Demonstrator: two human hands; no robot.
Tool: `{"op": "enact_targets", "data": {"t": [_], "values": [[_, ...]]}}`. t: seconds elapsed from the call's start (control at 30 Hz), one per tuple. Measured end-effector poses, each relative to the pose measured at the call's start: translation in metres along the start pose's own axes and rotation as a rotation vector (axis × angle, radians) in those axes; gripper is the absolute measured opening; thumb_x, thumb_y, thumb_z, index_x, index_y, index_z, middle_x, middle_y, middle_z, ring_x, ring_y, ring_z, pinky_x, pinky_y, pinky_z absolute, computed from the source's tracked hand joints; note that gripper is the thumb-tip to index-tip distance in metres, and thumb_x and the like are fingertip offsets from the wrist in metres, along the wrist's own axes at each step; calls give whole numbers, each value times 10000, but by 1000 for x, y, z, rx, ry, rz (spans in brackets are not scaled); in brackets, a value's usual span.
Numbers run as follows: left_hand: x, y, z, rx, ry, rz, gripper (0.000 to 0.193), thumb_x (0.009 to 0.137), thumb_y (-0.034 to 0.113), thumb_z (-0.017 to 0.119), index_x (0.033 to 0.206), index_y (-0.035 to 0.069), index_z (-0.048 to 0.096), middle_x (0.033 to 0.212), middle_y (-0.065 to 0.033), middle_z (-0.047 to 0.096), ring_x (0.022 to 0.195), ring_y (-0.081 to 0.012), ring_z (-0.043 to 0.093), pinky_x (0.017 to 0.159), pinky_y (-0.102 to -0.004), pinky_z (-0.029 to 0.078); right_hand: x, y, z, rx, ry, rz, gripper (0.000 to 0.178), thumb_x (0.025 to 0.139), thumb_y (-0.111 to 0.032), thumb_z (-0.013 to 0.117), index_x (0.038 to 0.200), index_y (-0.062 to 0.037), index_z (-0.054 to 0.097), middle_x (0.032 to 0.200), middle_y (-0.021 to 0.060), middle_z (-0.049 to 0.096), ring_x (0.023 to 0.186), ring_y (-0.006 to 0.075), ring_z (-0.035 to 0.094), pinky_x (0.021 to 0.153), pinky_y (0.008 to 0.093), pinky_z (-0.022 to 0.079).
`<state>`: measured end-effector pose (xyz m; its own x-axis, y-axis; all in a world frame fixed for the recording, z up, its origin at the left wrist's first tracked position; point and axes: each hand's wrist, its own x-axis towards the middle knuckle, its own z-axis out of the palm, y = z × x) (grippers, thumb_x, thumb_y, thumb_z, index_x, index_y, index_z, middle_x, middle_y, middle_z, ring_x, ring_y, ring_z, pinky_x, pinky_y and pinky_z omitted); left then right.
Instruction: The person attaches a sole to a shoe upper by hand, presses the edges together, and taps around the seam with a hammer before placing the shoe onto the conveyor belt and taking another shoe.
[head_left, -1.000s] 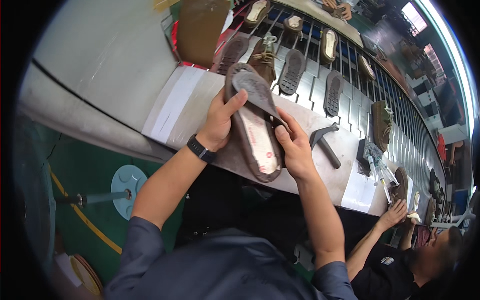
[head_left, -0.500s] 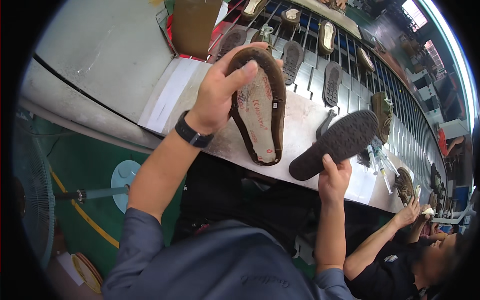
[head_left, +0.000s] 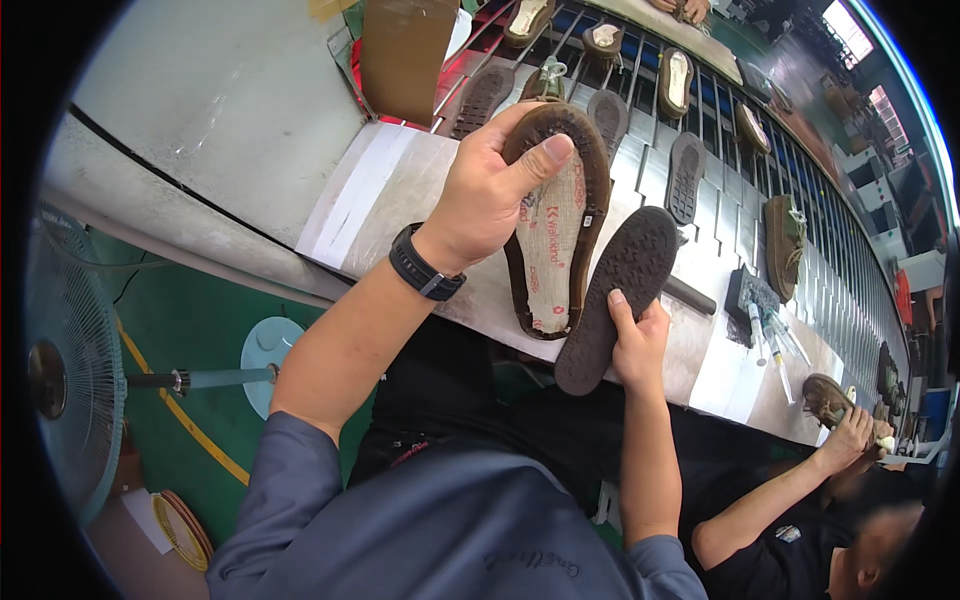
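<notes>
A brown shoe upper (head_left: 550,265) is bottom side up in my left hand (head_left: 475,205). My left fingers wrap its far end, and the thumb presses on the pale insole board, which bears red print. My right hand (head_left: 640,345) grips a dark brown outsole (head_left: 630,255) near its lower end, thumb on the ridged tread. The outsole is tilted close beside the upper's right edge; whether they touch I cannot tell. Behind the outsole, a tool with a dark handle (head_left: 690,295) lies partly hidden on the table.
Past the table edge (head_left: 415,200), a slatted conveyor carries a grey sole (head_left: 686,175), a green-brown shoe (head_left: 785,245) and several uppers. Syringes (head_left: 775,345) lie beside a dark block (head_left: 748,290). At right a co-worker's hand (head_left: 848,440) holds a shoe (head_left: 825,400). A fan (head_left: 60,370) stands left.
The outsole has swung more upright and come left, beside the upper. The upper sits slightly further right in view. Both hands keep their holds, and more of the dark-handled tool shows.
</notes>
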<state>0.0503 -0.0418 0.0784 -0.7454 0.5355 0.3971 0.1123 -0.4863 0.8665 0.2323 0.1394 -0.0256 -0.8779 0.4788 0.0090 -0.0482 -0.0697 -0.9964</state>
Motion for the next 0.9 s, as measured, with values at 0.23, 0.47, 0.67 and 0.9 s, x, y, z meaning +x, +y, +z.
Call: {"op": "enact_targets", "data": {"t": [0.23,0.47,0.67,0.9], "values": [[5,1,0,-51,91,-62,387,1056,285,722,1308,1,646,1167,-48,731,1054,-108,678,962,-290,542,-3,9,-4,19,-3,-26,182,1055,-75,655,1183,54,677,1110,68,744,989,120,662,895,300,528],[7,0,6,5,151,-78,375,1076,280,681,1311,-6,625,1204,-114,739,1065,-164,714,967,-332,573,-4,3,-2,76,-46,-27,191,1058,-80,653,1196,51,672,1084,59,737,970,120,648,897,288,516],[-4,2,4,45,207,-52,396,1089,271,651,1355,-14,586,1273,-194,731,1117,-234,734,1005,-388,590,-3,1,-5,31,-118,-14,194,1055,-62,650,1214,46,667,1104,62,736,994,128,656,918,293,516],[-31,10,-1,20,229,63,419,1085,226,652,1418,-12,563,1293,-153,720,1154,-200,699,1023,-361,568,-2,5,0,-41,-131,26,227,1052,-62,663,1259,29,654,1176,73,725,1028,140,656,934,302,519]]}}
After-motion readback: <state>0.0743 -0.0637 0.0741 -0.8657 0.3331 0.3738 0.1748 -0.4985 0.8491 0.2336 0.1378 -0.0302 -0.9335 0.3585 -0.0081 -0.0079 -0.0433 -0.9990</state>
